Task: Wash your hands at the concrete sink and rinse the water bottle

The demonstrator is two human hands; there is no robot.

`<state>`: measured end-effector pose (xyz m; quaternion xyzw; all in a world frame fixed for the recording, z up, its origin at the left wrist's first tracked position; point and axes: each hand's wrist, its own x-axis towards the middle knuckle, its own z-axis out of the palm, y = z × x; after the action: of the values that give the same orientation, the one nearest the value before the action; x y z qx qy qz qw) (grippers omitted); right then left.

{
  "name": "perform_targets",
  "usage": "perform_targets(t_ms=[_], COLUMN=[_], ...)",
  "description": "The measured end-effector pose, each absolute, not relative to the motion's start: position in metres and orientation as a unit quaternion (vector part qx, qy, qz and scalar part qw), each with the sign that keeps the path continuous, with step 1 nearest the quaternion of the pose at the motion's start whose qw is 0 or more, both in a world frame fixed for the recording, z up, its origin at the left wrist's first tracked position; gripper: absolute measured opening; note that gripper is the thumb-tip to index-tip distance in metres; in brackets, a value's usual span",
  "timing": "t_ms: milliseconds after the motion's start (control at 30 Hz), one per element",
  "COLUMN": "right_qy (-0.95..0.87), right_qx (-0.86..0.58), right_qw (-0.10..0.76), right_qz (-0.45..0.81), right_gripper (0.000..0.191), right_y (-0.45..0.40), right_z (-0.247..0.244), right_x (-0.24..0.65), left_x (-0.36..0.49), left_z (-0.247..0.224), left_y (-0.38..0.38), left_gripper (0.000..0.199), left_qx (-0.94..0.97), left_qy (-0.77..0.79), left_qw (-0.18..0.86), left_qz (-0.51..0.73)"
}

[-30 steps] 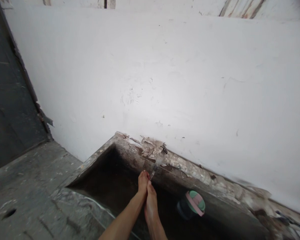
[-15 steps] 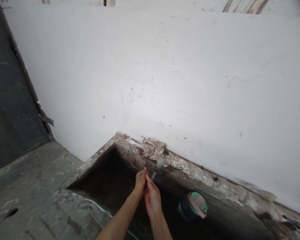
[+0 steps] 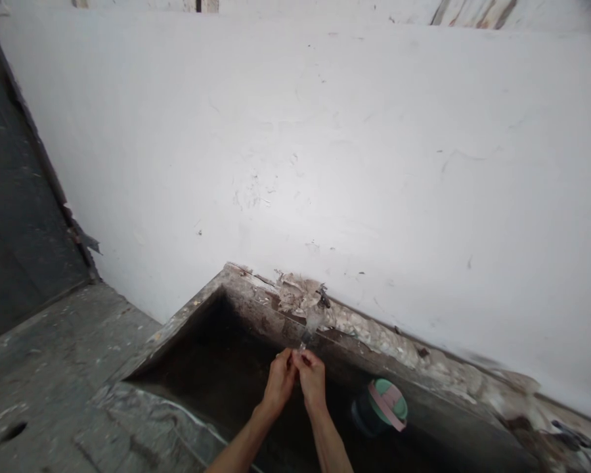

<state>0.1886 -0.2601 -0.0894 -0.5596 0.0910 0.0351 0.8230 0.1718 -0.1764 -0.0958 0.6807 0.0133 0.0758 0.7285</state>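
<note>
My left hand (image 3: 279, 384) and my right hand (image 3: 312, 382) are side by side over a dark stone sink (image 3: 197, 315), fingertips touching each other. Both sit right under a thin stream of water (image 3: 306, 336) that falls from a small tap (image 3: 321, 297) on the sink's back rim. The fingers are curled inward; I see nothing held in either hand. A green and pink striped container (image 3: 383, 405) lies tilted inside the basin, just right of my right hand.
A white plastered wall (image 3: 325, 164) rises behind the sink. Crumbling plaster debris (image 3: 295, 293) clings around the tap and along the rim. A rough grey stone counter (image 3: 54, 374) spreads to the left, and a dark surface (image 3: 10, 217) stands at far left.
My hands were pressed flat together with fingers stretched toward the tap. They have drawn back a little and parted at the wrists, fingers now curled under the stream.
</note>
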Motion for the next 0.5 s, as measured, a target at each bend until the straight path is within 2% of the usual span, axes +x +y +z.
perform_targets(t_ms=[167,267,500], right_qy=[0.072,0.058,0.083], right_qx=[-0.506,-0.472,-0.501], right_qw=[0.852,0.871,0.860], right_qz=[0.111,0.125,0.054], right_gripper=[0.032,0.034,0.035], right_y=[-0.268,-0.264,-0.244], right_z=[-0.072,-0.067,-0.085], right_x=[0.188,0.185,0.182], left_x=[0.182,0.185,0.182], left_z=[-0.081,-0.078,-0.082], left_y=[-0.162,-0.160,-0.172], left_gripper=[0.019,0.022,0.025], left_qx=[0.619,0.549,0.360], left_qy=[-0.033,-0.009,0.081], left_qw=[0.784,0.836,0.928], left_qz=[-0.005,-0.022,-0.056])
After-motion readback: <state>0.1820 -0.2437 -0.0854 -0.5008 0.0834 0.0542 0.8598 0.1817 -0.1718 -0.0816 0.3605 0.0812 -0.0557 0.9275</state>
